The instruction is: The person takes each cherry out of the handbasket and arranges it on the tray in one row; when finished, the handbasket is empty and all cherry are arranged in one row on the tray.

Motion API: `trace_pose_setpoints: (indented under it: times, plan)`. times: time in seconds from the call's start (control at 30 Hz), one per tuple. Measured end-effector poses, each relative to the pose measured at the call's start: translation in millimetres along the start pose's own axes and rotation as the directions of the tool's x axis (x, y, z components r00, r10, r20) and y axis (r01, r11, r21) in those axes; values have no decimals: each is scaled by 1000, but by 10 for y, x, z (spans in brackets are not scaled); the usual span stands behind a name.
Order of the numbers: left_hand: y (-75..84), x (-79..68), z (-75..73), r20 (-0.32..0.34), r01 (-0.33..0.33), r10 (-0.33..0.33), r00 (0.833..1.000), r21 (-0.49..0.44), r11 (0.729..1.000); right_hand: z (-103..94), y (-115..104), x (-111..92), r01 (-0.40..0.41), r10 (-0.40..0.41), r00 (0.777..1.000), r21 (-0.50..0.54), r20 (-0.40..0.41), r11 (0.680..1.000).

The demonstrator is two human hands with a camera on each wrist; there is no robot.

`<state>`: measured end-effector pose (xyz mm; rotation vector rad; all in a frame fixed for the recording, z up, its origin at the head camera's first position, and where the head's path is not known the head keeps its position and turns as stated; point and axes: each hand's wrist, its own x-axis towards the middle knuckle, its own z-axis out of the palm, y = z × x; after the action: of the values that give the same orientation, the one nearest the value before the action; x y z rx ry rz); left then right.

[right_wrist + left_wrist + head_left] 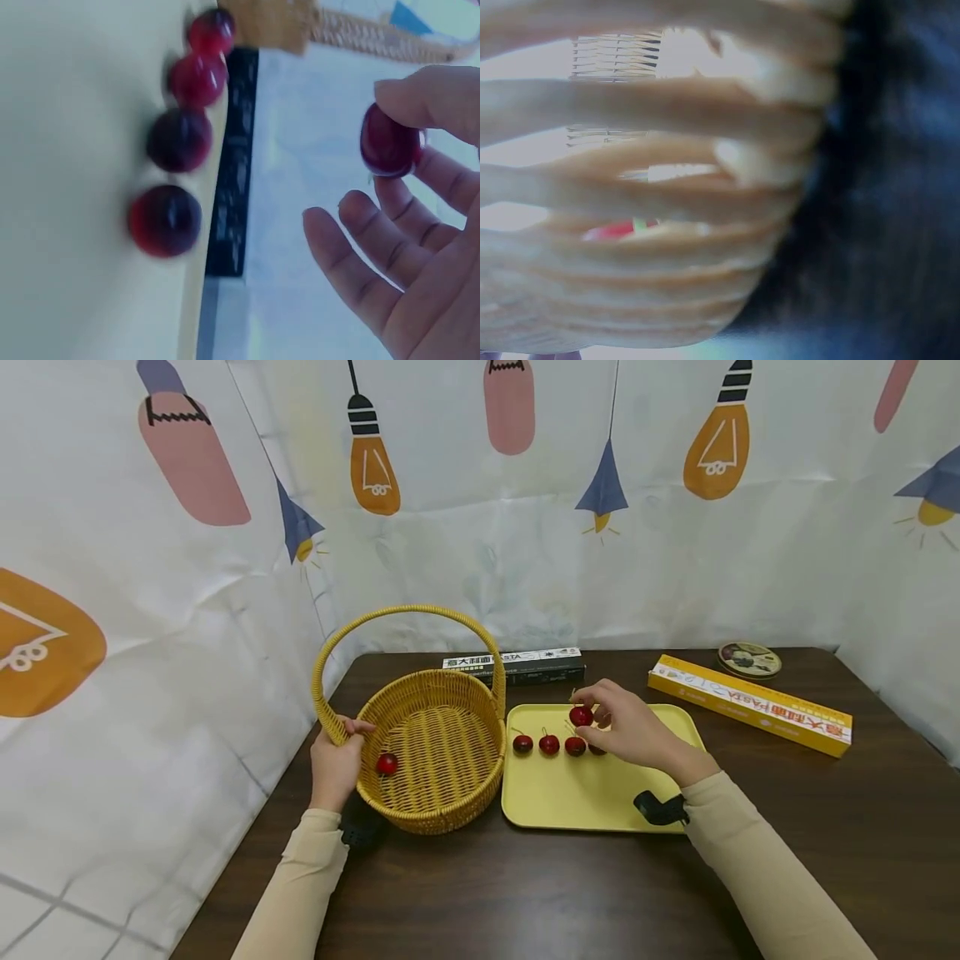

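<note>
My right hand [626,727] pinches a dark red cherry [391,142] between thumb and finger, raised over the yellow tray [600,806]. On that tray several more cherries stand in a row, one of them a cherry [549,744] with its stem up; the row's right end is partly hidden behind the hand. To the left is a woven yellow basket [442,818] with a tall handle [408,609]. The left hand [336,768] grips the basket where the handle meets the rim. One cherry [387,764] lies inside it, and its red shows through the weave in the left wrist view.
A black pasta box [543,670] lies behind the basket and tray. At the right rear are a long yellow pasta box [750,704] and a round decorated tin lid or coaster [749,659]. The dark wooden table [480,893] backs onto a patterned curtain [480,552].
</note>
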<state>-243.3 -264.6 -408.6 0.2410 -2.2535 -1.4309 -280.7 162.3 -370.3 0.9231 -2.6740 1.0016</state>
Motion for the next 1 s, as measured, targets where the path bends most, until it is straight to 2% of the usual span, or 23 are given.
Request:
trace_pose_setpoints:
  times: [0.23, 0.43, 0.67, 1.0]
  plan:
    - [-18, 20, 32, -16, -10, 10, 1000, 4, 1000, -204, 240, -50, -95, 95, 995, -71, -6, 993]
    - [-26, 20, 33, -11, -16, 16, 1000, 6, 1000, -345, 445, -129, -170, 175, 984, -119, 27, 978]
    - [-17, 11, 11, -8, -10, 10, 1000, 5, 1000, -428, 548, -168, -214, 230, 966, -136, 117, 967]
    - [-1, 14, 14, -7, -10, 10, 1000, -8, 1000, -375, 639, -182, -235, 259, 930, -120, 261, 965]
